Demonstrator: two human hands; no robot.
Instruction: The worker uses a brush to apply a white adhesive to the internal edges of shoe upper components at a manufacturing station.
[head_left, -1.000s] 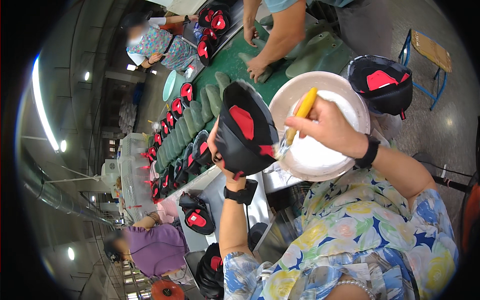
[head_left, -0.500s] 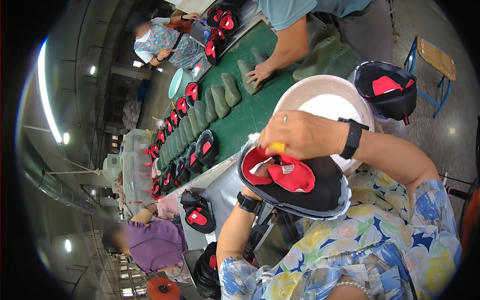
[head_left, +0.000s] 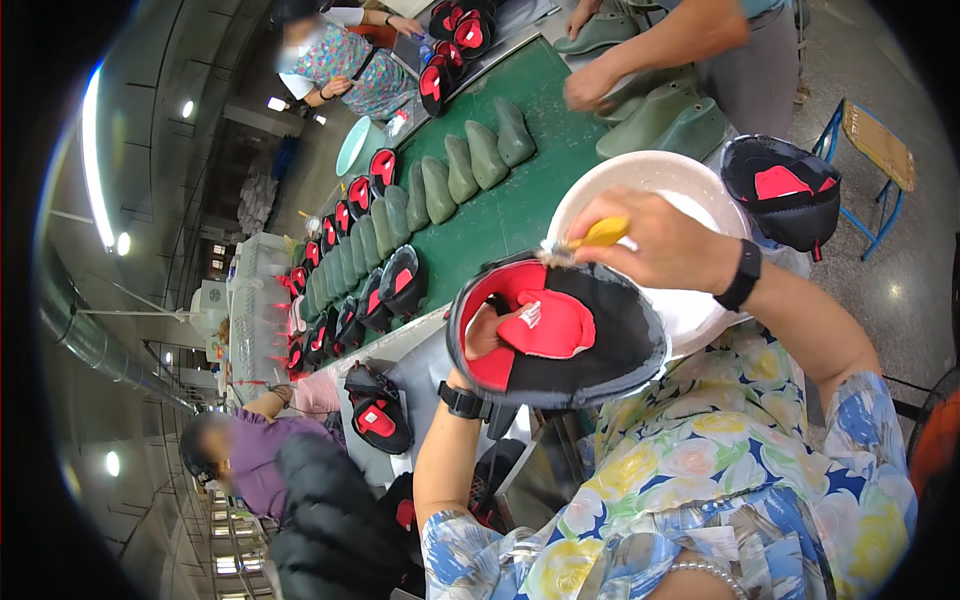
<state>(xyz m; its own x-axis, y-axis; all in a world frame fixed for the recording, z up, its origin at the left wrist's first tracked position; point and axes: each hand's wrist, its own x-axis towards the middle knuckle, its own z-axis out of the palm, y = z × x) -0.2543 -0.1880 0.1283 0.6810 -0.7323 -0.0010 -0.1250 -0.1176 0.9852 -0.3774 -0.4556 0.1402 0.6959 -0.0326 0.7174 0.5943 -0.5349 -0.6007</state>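
Observation:
My left hand [head_left: 484, 334] reaches inside a black shoe upper [head_left: 610, 320] with red lining and holds it up in front of me. Only part of that hand shows through the opening; most of it is hidden. The upper's rim is smeared whitish. Above its far edge, my right hand [head_left: 665, 240] grips a brush [head_left: 605, 232] by its yellow handle. White-coated bristles meet or hover just over the rim; I cannot tell which. Behind the right hand stands a pale pink basin [head_left: 577, 190] holding white liquid [head_left: 690, 315].
Green shoe lasts [head_left: 437, 190] and black-and-red uppers [head_left: 402, 280] line a green table [head_left: 525, 225]. Across it, a co-worker's hand [head_left: 592, 85] is beside more lasts. Another upper [head_left: 782, 190] sits right of the basin, near a stool [head_left: 878, 145]. A dark ribbed shape [head_left: 340, 520] fills the lower left.
The upper has shifted left and tilted, and my right hand has drawn back from its inside to its far edge, baring the brush. The co-worker's hand has left the row of lasts. The dark shape has appeared.

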